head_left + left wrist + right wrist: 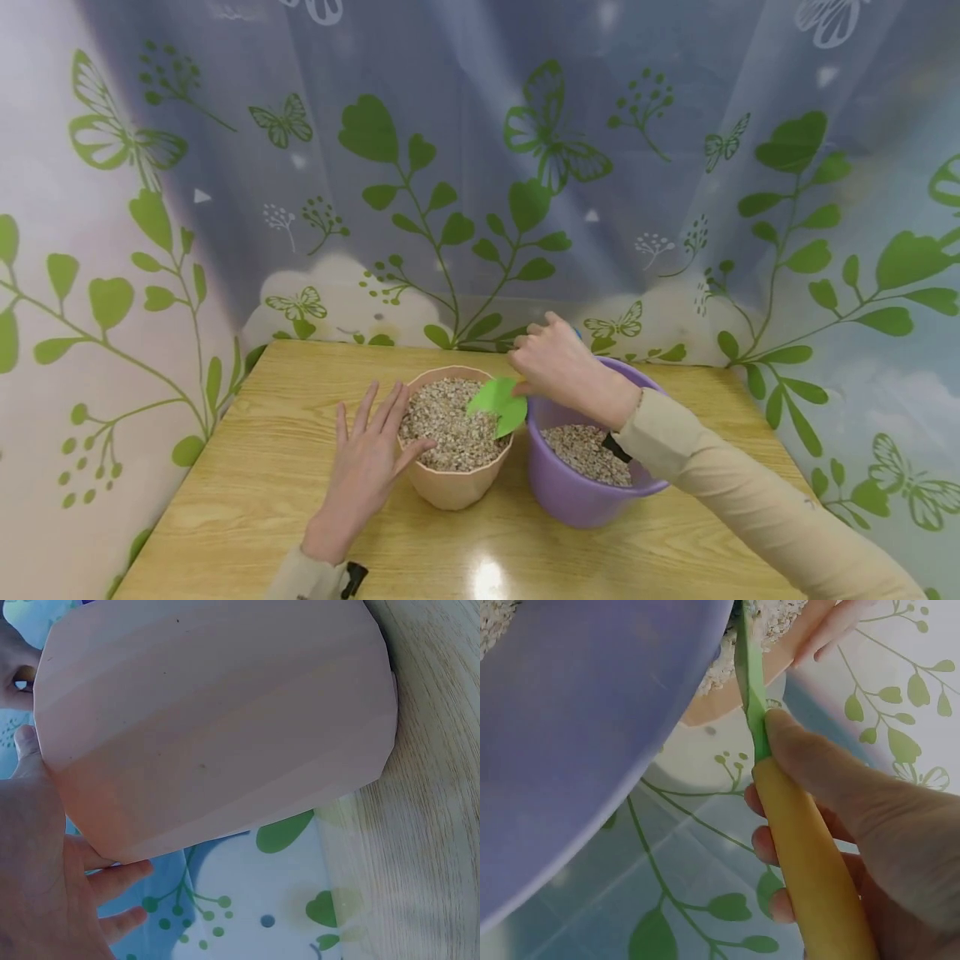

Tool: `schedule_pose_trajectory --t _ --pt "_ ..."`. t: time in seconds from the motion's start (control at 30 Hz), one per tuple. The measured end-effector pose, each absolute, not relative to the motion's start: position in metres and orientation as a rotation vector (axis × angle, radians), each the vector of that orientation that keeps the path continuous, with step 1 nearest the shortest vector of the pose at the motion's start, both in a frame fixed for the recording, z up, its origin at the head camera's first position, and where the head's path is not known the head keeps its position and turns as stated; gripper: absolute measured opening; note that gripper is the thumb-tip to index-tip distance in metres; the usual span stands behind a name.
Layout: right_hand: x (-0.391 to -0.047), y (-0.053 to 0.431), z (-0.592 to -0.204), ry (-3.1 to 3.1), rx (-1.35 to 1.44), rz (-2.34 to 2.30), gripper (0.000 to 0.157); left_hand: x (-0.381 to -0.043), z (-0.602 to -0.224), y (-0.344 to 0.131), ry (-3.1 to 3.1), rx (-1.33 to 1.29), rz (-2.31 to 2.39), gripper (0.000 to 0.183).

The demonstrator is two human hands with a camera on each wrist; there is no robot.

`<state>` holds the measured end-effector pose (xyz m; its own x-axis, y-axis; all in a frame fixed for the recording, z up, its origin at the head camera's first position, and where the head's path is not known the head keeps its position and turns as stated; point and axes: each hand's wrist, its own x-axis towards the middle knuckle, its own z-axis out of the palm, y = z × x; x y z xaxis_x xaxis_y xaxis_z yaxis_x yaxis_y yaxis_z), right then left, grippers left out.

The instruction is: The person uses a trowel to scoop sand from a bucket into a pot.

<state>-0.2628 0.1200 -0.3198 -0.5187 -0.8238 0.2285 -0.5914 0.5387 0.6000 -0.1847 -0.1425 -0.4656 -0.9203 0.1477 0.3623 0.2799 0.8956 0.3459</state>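
Observation:
My right hand [564, 358] grips a small hand trowel [506, 404] by its yellow handle [810, 859]. Its green, leaf-shaped blade lies over the right part of a peach flowerpot [453, 490], close above the coarse gravel [446, 421] that fills it nearly to the rim. At the pot's left side, my left hand [366, 467] rests against the rim with fingers straight and spread, the thumb reaching over the near edge. In the left wrist view the pot's faceted wall [225, 735] hides most of what lies behind.
Right of the pot stands a purple bucket [573, 504], partly filled with similar gravel [585, 450]; my right forearm passes over it. Both containers sit on a wooden table [255, 467]. A curtain [465, 167] printed with leaves and butterflies hangs behind the table's far edge.

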Motion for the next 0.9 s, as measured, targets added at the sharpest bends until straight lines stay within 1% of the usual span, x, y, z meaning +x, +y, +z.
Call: schedule_pose_trajectory --t 0.07,0.2,0.33,0.43,0.57,0.73,0.9 --pt "-0.262 0.120 -0.318 -2.249 1.126 -0.662 0.046 -0.185 -0.466 -0.142 -2.734 -0.317 -0.576 0.087" --pt "-0.259 0.121 -0.312 -2.163 1.054 -0.726 0.038 -0.185 -0.466 -0.141 -2.732 -0.314 -0.588 0.086" --pt "-0.256 0.127 -0.309 -2.106 0.954 -0.706 0.038 -0.185 -0.466 -0.142 -2.735 -0.310 -0.588 0.086" --pt "-0.253 0.135 -0.309 -2.122 0.867 -0.593 0.047 -0.185 -0.466 -0.142 -2.738 -0.309 -0.583 0.086" --pt "-0.248 0.152 -0.311 -2.191 0.769 -0.412 0.048 -0.186 -0.467 -0.141 -2.737 -0.310 -0.569 0.086" --pt "-0.238 0.177 -0.315 -2.267 0.669 -0.218 0.043 -0.186 -0.466 -0.141 -2.741 -0.310 -0.552 0.087" --pt "-0.225 0.206 -0.319 -2.314 0.583 -0.154 0.039 -0.186 -0.465 -0.141 -2.740 -0.316 -0.543 0.087"
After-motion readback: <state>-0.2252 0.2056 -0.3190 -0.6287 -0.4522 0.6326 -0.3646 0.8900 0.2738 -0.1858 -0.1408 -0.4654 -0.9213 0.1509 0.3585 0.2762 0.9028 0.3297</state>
